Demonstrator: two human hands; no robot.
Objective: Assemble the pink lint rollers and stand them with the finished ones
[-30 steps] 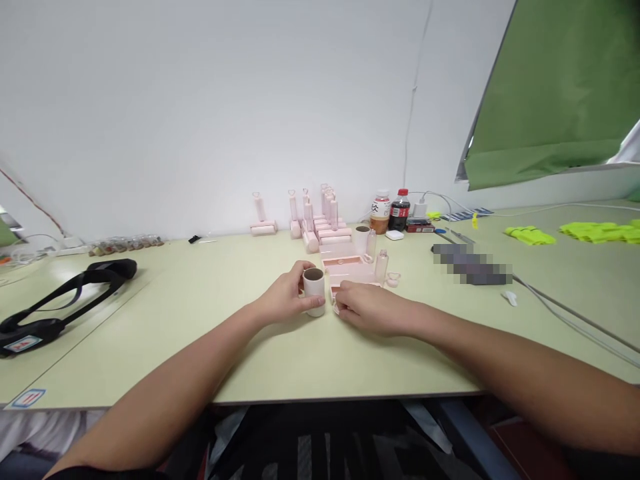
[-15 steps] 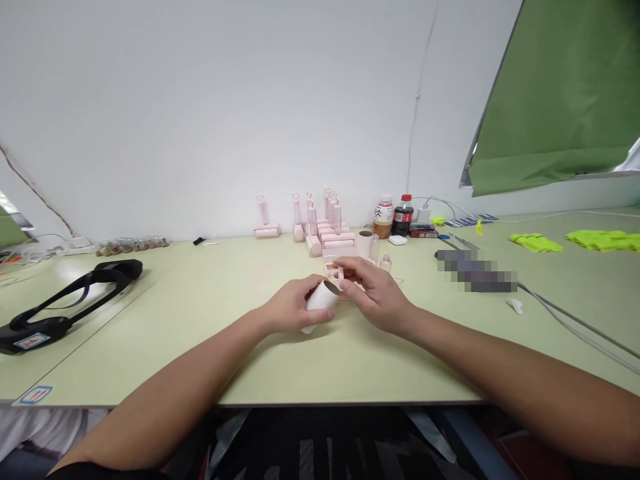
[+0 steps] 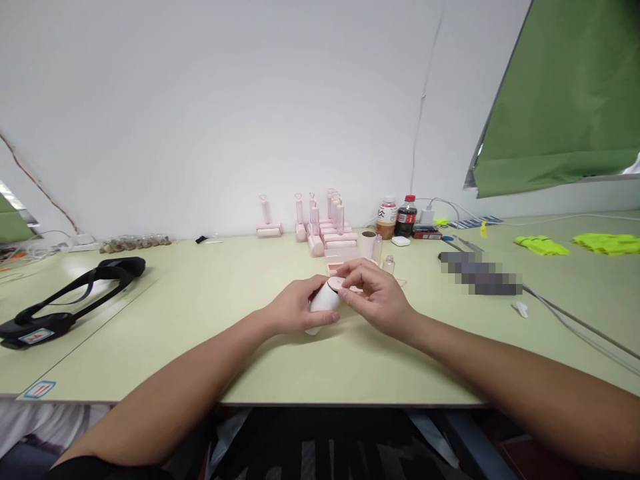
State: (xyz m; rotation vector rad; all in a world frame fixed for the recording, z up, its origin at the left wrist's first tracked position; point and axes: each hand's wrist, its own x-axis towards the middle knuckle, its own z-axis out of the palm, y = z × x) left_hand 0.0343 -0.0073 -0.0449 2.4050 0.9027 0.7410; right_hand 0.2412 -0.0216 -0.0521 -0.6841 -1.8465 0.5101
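Roll (image 3: pixel 324 301) white, tilted, pink disc (image 3: pixel 335 283) atop.

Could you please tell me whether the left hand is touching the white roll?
Touching. The head view shows the left hand gripping the tilted white roll, with its thumb lying across the near side.

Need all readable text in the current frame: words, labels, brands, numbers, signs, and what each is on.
"11", as best I can tell: blue-bordered sticker on the tabletop.
Too small or blurred to read: headgear sticker, white-labelled jar, red-capped bottle, small box.
Pale shirt lettering: cut off, unreadable.
White cylinder in the left hand: no print visible.
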